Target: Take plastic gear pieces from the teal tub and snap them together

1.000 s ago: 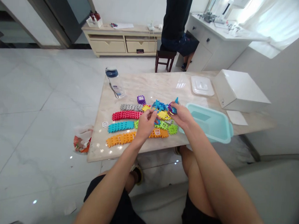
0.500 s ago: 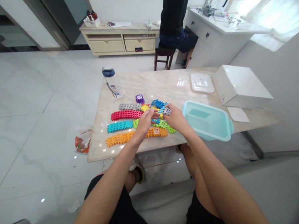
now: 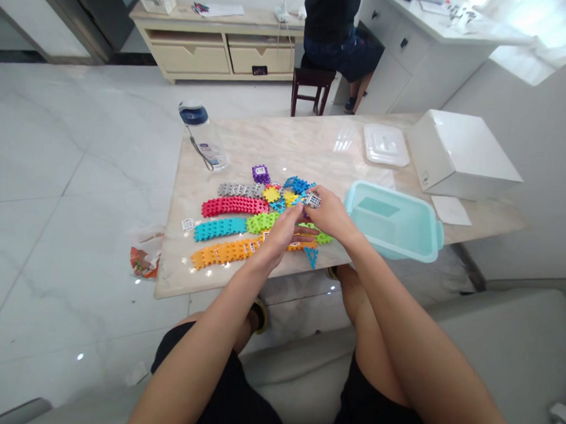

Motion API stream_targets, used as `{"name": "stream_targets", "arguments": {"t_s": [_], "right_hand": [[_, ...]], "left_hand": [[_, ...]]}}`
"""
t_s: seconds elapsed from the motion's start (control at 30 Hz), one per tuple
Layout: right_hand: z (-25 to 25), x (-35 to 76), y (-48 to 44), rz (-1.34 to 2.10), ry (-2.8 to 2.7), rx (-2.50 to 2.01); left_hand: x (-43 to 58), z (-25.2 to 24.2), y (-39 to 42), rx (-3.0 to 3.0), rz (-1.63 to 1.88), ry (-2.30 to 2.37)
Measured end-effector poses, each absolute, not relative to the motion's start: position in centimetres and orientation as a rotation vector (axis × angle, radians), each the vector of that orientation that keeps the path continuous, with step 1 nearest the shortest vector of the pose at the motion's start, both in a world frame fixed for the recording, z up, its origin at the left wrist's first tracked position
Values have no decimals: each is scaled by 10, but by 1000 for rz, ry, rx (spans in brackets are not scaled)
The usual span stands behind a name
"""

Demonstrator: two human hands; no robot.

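My right hand [image 3: 331, 213] is closed on a grey building tile [image 3: 313, 200] with a white grid on its face. Just left of it, my left hand [image 3: 284, 231] has its fingers stretched out, the thumb close to the right fingertips. Under and around the hands lie rows of interlocking tiles: grey [image 3: 239, 190], red [image 3: 233, 205], turquoise [image 3: 220, 228], lime green [image 3: 261, 222] and orange [image 3: 224, 252]. Loose blue tiles [image 3: 298, 185] and a yellow tile [image 3: 271, 194] lie beyond the hands. A blue triangle tile [image 3: 311, 257] is at the table's near edge.
A pale turquoise tub [image 3: 390, 243] stands right of my hands. Behind it are a clear lid [image 3: 386, 144] and a white box [image 3: 470, 155]. A water bottle [image 3: 204, 141] and a stack of purple tiles [image 3: 261, 173] stand on the left. Another person [image 3: 333, 25] sits beyond the table.
My left hand has moved slightly down and nearer my right hand. A blue triangle tile now shows at the table's near edge. The whole view has shifted a little.
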State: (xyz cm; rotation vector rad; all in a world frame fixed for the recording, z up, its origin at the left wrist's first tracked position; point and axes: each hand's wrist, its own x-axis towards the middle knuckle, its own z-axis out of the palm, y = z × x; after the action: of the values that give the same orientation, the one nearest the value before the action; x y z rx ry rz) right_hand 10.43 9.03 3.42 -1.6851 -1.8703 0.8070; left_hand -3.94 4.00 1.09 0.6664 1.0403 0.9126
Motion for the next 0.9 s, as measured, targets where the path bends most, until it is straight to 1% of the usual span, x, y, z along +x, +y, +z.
{"name": "stream_targets", "arguments": {"t_s": [0.1, 0.27, 0.43, 0.63, 0.9], "right_hand": [[33, 102, 91, 773, -1889, -1635], [35, 101, 80, 643, -2159, -1426], [38, 94, 63, 577, -2283, -1358], [34, 91, 61, 588, -2311, -1436], [35, 103, 60, 629, -2285, -1311]], "left_hand": [[-37, 11, 43, 723, 971, 1100], [-40, 11, 44, 740, 1020, 1084], [-40, 9, 39, 779, 1067, 1107], [-36, -3, 41, 857, 1107, 1146], [-35, -6, 48, 937, 1151, 1159]]}}
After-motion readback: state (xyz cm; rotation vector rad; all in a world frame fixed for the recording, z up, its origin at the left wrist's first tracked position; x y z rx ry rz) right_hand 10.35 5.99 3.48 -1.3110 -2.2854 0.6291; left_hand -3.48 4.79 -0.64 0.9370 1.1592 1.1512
